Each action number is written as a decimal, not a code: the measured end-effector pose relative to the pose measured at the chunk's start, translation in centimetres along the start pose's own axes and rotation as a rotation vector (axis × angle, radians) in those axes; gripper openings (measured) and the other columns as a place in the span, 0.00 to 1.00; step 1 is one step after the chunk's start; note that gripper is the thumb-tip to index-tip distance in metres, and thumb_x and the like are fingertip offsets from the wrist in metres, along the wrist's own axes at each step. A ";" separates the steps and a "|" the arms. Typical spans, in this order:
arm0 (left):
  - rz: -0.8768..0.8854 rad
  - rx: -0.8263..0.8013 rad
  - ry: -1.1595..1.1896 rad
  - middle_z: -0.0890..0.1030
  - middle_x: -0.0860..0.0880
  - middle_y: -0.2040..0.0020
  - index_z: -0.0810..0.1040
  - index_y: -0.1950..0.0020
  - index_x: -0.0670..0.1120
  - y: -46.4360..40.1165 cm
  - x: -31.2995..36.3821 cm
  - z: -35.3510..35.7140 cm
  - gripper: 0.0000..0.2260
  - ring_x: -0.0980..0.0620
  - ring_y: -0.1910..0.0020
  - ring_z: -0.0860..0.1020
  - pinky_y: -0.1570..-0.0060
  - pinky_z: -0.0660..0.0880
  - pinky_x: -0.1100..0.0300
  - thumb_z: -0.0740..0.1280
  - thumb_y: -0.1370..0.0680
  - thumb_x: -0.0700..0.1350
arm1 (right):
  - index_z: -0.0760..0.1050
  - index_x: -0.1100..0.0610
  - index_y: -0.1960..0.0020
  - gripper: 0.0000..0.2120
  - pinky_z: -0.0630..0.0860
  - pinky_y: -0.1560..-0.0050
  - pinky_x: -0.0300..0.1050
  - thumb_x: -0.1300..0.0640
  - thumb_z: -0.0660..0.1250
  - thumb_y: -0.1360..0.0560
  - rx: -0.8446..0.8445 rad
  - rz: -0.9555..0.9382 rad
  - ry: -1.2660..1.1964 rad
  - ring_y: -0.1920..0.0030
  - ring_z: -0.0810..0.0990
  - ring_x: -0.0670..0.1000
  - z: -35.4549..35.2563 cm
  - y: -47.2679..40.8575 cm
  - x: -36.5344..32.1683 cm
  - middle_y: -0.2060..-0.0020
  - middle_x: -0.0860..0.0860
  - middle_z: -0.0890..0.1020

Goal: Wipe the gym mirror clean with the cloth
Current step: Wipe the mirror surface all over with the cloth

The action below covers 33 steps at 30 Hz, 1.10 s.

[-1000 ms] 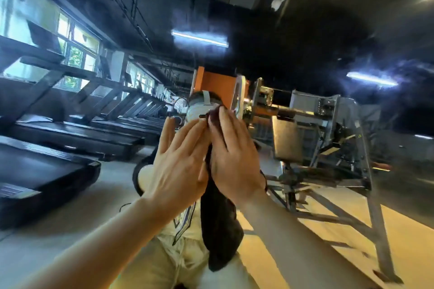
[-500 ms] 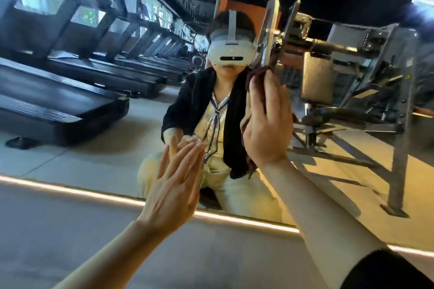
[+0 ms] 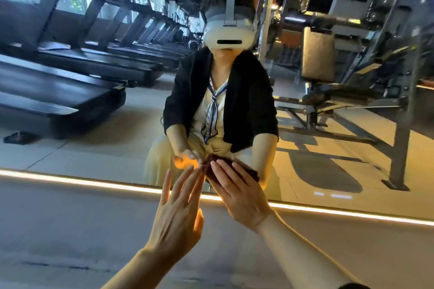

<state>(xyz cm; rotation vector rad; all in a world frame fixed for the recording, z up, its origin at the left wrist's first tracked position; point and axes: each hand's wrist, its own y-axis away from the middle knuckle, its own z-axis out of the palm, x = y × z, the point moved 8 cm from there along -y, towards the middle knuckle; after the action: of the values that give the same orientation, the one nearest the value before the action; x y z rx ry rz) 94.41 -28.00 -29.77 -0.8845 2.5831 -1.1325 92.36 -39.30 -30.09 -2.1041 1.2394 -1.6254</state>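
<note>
Nearest, your left hand (image 3: 175, 213) reaches forward with its fingers straight and spread, holding nothing, the fingertips close to the glass. Just beside it, your right hand (image 3: 237, 191) lies flat with straight fingers, pressing the dark red cloth (image 3: 212, 166) against the low part of the mirror (image 3: 94, 148), just above the glowing light strip (image 3: 70, 180) along its bottom edge. Beyond, the glass reflects a seated person in a white headset (image 3: 229, 35), treadmills (image 3: 70, 91) on the left and a weight machine (image 3: 340, 65) on the right.
</note>
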 end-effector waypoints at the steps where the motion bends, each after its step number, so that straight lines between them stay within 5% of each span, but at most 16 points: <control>1: 0.035 0.011 -0.004 0.63 0.44 0.23 0.64 0.23 0.40 -0.8 0.3 -0.6 0.49 0.44 0.23 0.59 0.25 0.49 0.40 0.82 0.40 0.41 | 0.60 0.57 0.22 0.21 0.53 0.21 0.54 0.59 0.52 0.15 0.003 -0.037 0.004 0.23 0.61 0.58 -0.6 -0.1 1.3 0.24 0.58 0.63; 5: 0.212 0.143 -0.036 0.68 0.42 0.26 0.71 0.27 0.40 -6.4 1.7 -4.8 0.39 0.44 0.22 0.57 0.22 0.45 0.44 0.80 0.36 0.44 | 0.62 0.58 0.24 0.21 0.63 0.24 0.57 0.64 0.59 0.16 0.215 0.194 0.028 0.26 0.66 0.60 -5.8 -3.1 13.6 0.26 0.60 0.66; 7: 0.297 0.236 -0.052 0.68 0.41 0.26 0.69 0.27 0.41 -10.0 3.0 -7.3 0.29 0.46 0.19 0.49 0.21 0.44 0.43 0.69 0.26 0.47 | 0.65 0.60 0.25 0.22 0.65 0.25 0.58 0.64 0.63 0.17 0.330 0.403 0.065 0.27 0.68 0.62 -9.2 -5.0 20.7 0.27 0.62 0.68; 9: 0.345 0.273 -0.058 0.70 0.40 0.26 0.71 0.27 0.40 -13.7 4.1 -9.8 0.26 0.48 0.19 0.46 0.22 0.45 0.42 0.61 0.25 0.48 | 0.70 0.61 0.27 0.17 0.69 0.28 0.58 0.60 0.57 0.14 0.435 0.633 0.084 0.28 0.69 0.62 -12.4 -5.9 27.0 0.28 0.63 0.70; 13: 0.364 0.338 -0.186 0.72 0.42 0.27 0.74 0.28 0.39 -19.3 4.9 -14.5 0.26 0.44 0.22 0.59 0.23 0.50 0.39 0.64 0.26 0.45 | 0.68 0.63 0.25 0.20 0.68 0.27 0.53 0.60 0.55 0.15 0.633 1.133 0.023 0.27 0.68 0.61 -14.0 -6.4 28.5 0.25 0.63 0.66; 17: 0.387 0.399 -0.252 0.74 0.41 0.28 0.73 0.28 0.40 -22.7 4.6 -18.3 0.25 0.44 0.24 0.62 0.23 0.48 0.41 0.62 0.24 0.46 | 0.68 0.63 0.25 0.22 0.63 0.24 0.57 0.58 0.59 0.17 0.393 0.667 0.016 0.24 0.65 0.61 -10.3 -12.0 20.8 0.24 0.63 0.65; 19: 0.411 0.383 -0.299 0.74 0.42 0.29 0.74 0.30 0.41 -24.2 4.4 -19.7 0.25 0.43 0.25 0.65 0.24 0.50 0.40 0.58 0.24 0.49 | 0.69 0.62 0.26 0.21 0.64 0.25 0.57 0.58 0.58 0.17 0.396 0.573 0.020 0.25 0.66 0.60 -11.6 -13.7 23.8 0.25 0.62 0.67; 23: 0.422 0.378 -0.386 0.74 0.43 0.28 0.76 0.30 0.41 -26.0 3.5 -21.6 0.25 0.45 0.25 0.64 0.24 0.52 0.40 0.59 0.25 0.50 | 0.69 0.60 0.25 0.22 0.71 0.30 0.56 0.52 0.50 0.14 0.546 0.926 0.042 0.27 0.69 0.59 -15.9 -13.0 33.7 0.26 0.60 0.68; 27: 0.403 0.411 -0.405 0.75 0.44 0.29 0.77 0.31 0.41 -26.3 2.3 -23.5 0.24 0.46 0.25 0.63 0.24 0.53 0.39 0.63 0.26 0.47 | 0.63 0.58 0.23 0.22 0.71 0.32 0.64 0.54 0.56 0.16 0.596 1.040 0.001 0.26 0.66 0.62 -14.8 -11.2 32.0 0.25 0.62 0.65; 33: 0.426 0.472 -0.447 0.77 0.43 0.31 0.78 0.32 0.41 -27.0 1.4 -25.5 0.23 0.46 0.27 0.65 0.23 0.51 0.43 0.66 0.26 0.45 | 0.73 0.61 0.28 0.20 0.65 0.25 0.53 0.55 0.60 0.18 0.466 0.374 0.035 0.28 0.69 0.59 -15.2 -23.9 28.0 0.28 0.61 0.72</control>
<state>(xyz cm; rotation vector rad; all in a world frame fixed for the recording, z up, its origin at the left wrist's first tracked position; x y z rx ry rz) 95.44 -27.67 7.38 -0.3928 1.9002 -1.1739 91.80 -39.59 9.76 -1.4740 1.0541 -1.5905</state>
